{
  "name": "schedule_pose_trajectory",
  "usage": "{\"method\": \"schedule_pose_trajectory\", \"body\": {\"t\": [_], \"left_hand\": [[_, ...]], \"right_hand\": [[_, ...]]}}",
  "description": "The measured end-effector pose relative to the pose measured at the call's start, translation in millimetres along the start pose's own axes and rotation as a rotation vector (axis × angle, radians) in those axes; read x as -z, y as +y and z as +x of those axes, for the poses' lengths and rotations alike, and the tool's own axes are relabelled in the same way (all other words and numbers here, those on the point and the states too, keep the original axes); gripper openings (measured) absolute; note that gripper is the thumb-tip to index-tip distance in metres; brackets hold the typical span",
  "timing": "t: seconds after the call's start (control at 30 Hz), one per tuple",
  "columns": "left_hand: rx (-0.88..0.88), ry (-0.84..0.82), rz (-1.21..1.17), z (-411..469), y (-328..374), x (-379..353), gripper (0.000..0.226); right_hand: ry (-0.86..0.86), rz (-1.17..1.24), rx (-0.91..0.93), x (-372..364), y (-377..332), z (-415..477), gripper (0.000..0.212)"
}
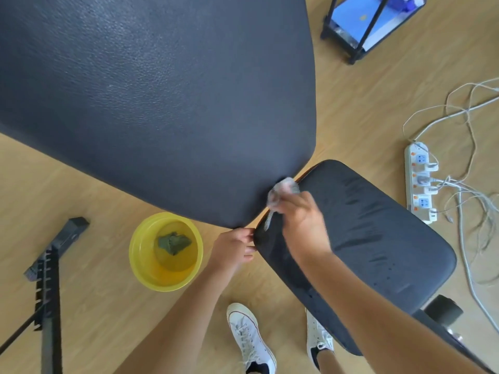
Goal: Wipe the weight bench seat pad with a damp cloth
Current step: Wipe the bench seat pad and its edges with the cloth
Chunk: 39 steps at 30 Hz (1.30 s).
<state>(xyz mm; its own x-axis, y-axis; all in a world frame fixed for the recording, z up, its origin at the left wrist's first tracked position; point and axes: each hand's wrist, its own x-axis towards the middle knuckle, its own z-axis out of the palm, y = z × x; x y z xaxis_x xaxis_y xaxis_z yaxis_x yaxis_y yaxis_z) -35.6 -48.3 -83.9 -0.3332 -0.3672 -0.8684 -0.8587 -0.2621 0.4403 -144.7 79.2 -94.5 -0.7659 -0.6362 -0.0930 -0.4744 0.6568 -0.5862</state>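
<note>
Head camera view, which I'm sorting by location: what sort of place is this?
Probably a home or office workout room, not a commercial gym: a padded weight bench stands on a wood-look floor, with a loaded power strip and a yellow basin nearby.

Bright even daylight; wide-angle edge warp; right hand (299, 220) motion-blurred; soft shadows.

Right hand (299, 220) was motion-blurred, fingers smeared; most of the cloth (283, 191) sat hidden under it. Right forearm covered the seat pad (378, 238) near edge. Backrest pad (162, 103) cut off top and left. Dark lump in yellow basin (166, 252) unidentifiable. Rack (370, 22) cropped at top.
</note>
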Motion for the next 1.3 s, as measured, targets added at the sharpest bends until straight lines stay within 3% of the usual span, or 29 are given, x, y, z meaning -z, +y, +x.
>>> {"method": "schedule_pose_trajectory", "body": {"t": [0.07, 0.13, 0.2, 0.23, 0.3, 0.37, 0.43, 0.5, 0.57, 0.63, 0.67, 0.73, 0.77, 0.83, 0.87, 0.93, 1.0, 1.07, 1.13, 1.2, 1.27, 1.3], "left_hand": [[-0.043, 0.009, 0.119, 0.7, -4.7, 1.8, 0.04], [-0.072, 0.01, 0.214, -5.4, -5.4, 2.4, 0.047], [-0.09, -0.025, 0.244, -13.6, 0.1, -0.3, 0.044], [-0.122, -0.037, 0.275, -16.1, 3.1, -2.2, 0.04], [-0.17, -0.029, 0.371, -15.4, 5.9, -3.9, 0.035], [-0.181, -0.001, 0.387, -13.3, 6.7, -4.4, 0.037], [-0.15, 0.004, 0.332, -14.2, 4.9, -5.5, 0.039], [-0.106, 0.003, 0.263, -13.1, 3.6, -5.9, 0.039], [-0.088, 0.026, 0.228, -8.0, 1.7, -5.5, 0.038], [-0.117, 0.065, 0.269, -1.2, 1.2, -4.3, 0.036], [-0.133, 0.083, 0.283, 2.3, 1.7, -5.5, 0.035], [-0.139, 0.1, 0.289, 2.0, 4.6, -8.8, 0.027], [-0.151, 0.112, 0.316, 0.8, 5.6, -10.0, 0.019], [-0.175, 0.12, 0.379, 0.7, 4.2, -13.9, 0.033], [-0.195, 0.127, 0.427, 1.1, 4.3, -15.4, 0.038], [-0.254, 0.134, 0.472, 4.3, 3.0, -15.1, 0.052], [-0.248, 0.148, 0.493, 6.4, 3.5, -16.3, 0.05], [-0.224, 0.158, 0.493, 5.1, 5.1, -15.9, 0.047], [-0.233, 0.167, 0.492, 3.6, 4.4, -16.7, 0.058], [-0.205, 0.17, 0.438, 1.9, 8.0, -20.5, 0.049], [-0.171, 0.181, 0.376, -3.3, 14.1, -23.9, 0.027], [-0.158, 0.181, 0.366, -3.9, 14.5, -24.7, 0.043]], "right_hand": [[-0.127, -0.081, 0.184, -20.5, -18.0, -35.3, 0.03], [-0.169, -0.184, 0.471, -25.7, -11.0, -83.5, 0.031], [-0.166, -0.209, 0.543, 2.4, 18.3, -92.1, 0.027], [-0.129, -0.23, 0.456, 21.6, 35.8, -79.0, 0.029], [0.03, -0.226, 0.076, 60.7, 69.5, -33.8, 0.038], [0.237, -0.158, -0.257, 76.7, 80.5, -0.2, 0.023], [0.26, -0.07, -0.384, 57.5, 49.0, -1.8, 0.025], [0.11, 0.025, -0.242, 25.0, 11.2, -44.3, 0.026], [-0.08, 0.003, 0.137, 14.0, 1.5, -105.6, 0.023], [-0.261, -0.139, 0.454, 37.1, 32.8, -141.6, 0.029], [-0.29, -0.228, 0.527, 56.6, 58.8, -142.9, 0.03], [-0.175, -0.322, 0.383, 99.9, 110.8, -122.1, 0.03], [-0.04, -0.313, 0.177, 120.7, 130.9, -102.3, 0.03], [0.225, -0.257, -0.293, 132.4, 145.4, -69.7, 0.024], [0.292, -0.229, -0.436, 121.5, 131.0, -64.6, 0.02], [0.266, -0.149, -0.374, 81.1, 84.3, -86.2, 0.021], [0.032, -0.052, -0.104, 49.6, 50.8, -140.7, 0.032], [-0.221, -0.068, 0.192, 52.1, 52.8, -187.0, 0.045], [-0.344, -0.157, 0.373, 82.7, 87.9, -191.3, 0.041], [-0.202, -0.219, 0.254, 115.8, 126.8, -162.0, 0.04], [0.099, -0.223, -0.137, 139.1, 150.2, -123.7, 0.021], [0.229, -0.187, -0.338, 135.2, 148.4, -114.2, 0.017]]}}
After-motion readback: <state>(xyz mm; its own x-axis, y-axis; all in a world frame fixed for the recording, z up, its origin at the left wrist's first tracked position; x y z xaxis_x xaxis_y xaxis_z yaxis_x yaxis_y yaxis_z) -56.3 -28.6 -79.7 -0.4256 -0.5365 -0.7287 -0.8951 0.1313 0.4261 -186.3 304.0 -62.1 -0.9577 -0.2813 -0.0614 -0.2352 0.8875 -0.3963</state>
